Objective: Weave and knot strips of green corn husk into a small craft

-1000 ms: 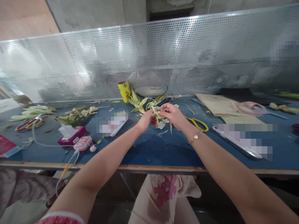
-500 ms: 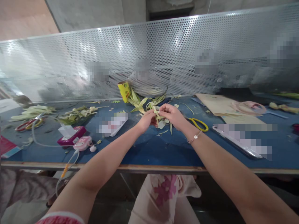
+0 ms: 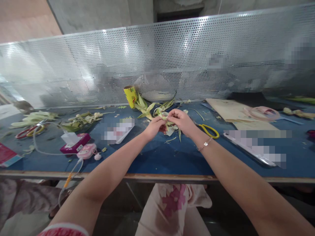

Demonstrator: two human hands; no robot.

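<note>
My left hand [image 3: 155, 127] and my right hand [image 3: 181, 120] meet over the blue table, fingertips almost touching. Both are closed in a pinch on a pale green corn husk strip [image 3: 161, 115], partly hidden by the fingers. More corn husks [image 3: 145, 107] fan out just behind, beside a yellow tube [image 3: 130, 96]. Under my fingers lie small husk scraps [image 3: 170, 131]. Yellow-handled scissors [image 3: 213, 132] rest right of my right hand, their blades hidden behind it.
A phone [image 3: 123, 131] lies left of my hands, another phone [image 3: 248, 147] to the right. Further left are a purple power strip [image 3: 81, 141], cables, red-and-yellow scissors [image 3: 24, 133] and husk piles [image 3: 81, 121]. Brown paper [image 3: 221, 113] lies back right. A perforated metal screen [image 3: 172, 52] bounds the table.
My fingertips have drawn slightly closer together over the husk strip, covering more of its middle. Both arms stay almost where they were.
</note>
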